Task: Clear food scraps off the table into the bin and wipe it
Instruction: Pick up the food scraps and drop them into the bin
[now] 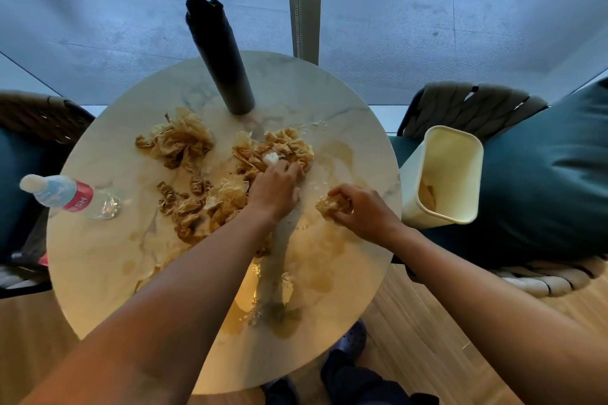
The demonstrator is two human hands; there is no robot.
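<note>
The round table [98,256] has a marble top with brown wet stains on it; its right edge sits just beside the cream bin [442,207], which stands on the seat of a dark green chair [543,181]; a few scraps lie at the bottom of the bin. Along the left edge stands a plastic water bottle [70,196] with a red label; near the far edge stands a tall dark flask [220,56]. The near part of the table has only stains and crumbs, so there is bare room there; the middle is crowded with crumpled brown food scraps [184,141], in one heap at the back left, one in the middle and one nearer the front left.

The left hand [274,187] reaches to the middle heap; its fingers are bent over the scraps and touch a small white lump [270,158]; I cannot tell if it is gripping yet. The right hand [363,210] is curled tight round a brown wad [332,205] of scraps, near the right edge and close to the bin.
</note>
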